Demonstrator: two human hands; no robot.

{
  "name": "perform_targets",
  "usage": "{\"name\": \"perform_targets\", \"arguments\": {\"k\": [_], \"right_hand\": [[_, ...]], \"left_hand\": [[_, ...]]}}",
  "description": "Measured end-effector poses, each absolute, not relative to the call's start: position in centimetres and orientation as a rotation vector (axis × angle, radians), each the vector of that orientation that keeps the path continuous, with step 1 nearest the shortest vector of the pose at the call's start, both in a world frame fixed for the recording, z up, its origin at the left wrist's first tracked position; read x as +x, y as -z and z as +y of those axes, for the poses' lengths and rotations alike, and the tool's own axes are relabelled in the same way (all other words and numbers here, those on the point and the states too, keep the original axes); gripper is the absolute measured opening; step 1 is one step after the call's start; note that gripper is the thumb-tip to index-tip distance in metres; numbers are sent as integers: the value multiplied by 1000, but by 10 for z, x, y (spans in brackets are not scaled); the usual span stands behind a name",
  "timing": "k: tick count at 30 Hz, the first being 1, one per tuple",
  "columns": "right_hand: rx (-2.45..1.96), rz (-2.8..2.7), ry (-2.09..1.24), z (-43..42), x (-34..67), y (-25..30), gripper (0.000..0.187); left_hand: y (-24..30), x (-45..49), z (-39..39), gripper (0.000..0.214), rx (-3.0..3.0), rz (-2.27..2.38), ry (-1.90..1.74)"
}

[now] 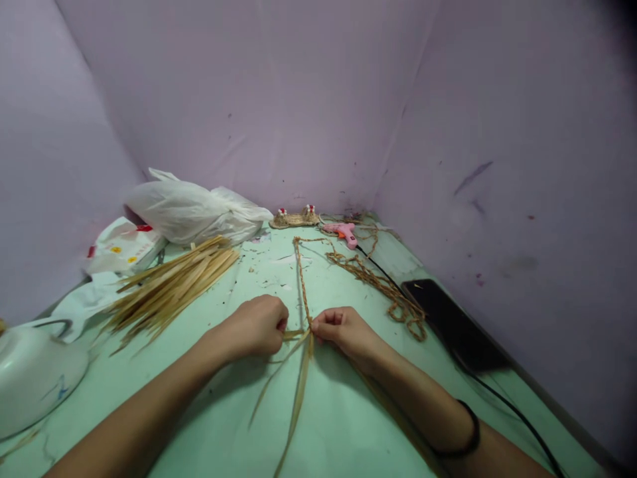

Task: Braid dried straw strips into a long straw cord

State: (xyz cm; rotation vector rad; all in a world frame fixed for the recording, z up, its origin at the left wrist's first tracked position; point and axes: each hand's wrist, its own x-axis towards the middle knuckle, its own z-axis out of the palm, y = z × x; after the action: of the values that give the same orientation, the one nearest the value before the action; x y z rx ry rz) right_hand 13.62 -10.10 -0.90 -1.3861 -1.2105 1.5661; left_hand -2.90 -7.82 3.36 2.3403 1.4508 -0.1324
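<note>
A thin braided cord [301, 279] of dried plant fibre runs toward me across the table and ends in loose flat strands [298, 388]. My left hand [261, 324] is closed on one fibre strand [293, 335], pulled out to the left of the braid's end. With thumb and forefinger, my right hand [343, 332] pinches the braid's lower end, where the strands part. Another long strand [385, 395] passes under my right forearm. Two loose strands hang down between my hands toward the near edge.
Dried strips [174, 289] lie in a bundle at left, before a white plastic bag [194, 207]. A white bowl-like object [37, 375] stands near left. Coiled braid [373, 279], a pink glue gun [343, 232], woven sandal-like pieces [293, 219] and a black phone [455, 325] lie behind and right.
</note>
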Motion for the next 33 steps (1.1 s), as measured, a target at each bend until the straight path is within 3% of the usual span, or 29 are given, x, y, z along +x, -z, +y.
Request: {"name": "perform_targets", "arguments": {"k": [10,24,33], "right_hand": [[-1380,-1207,-1551,-100,137,13,11],[-1318,-1156,-1556,-102,136,12,12],[-1313,-1141,-1574,-103,135,10,13]], "left_hand": [[-34,-24,-78,22,2227,1511,52],[-33,-27,-80,18,2116,1186,4],[-36,-29,-76,15,2115,1341,-32]]}}
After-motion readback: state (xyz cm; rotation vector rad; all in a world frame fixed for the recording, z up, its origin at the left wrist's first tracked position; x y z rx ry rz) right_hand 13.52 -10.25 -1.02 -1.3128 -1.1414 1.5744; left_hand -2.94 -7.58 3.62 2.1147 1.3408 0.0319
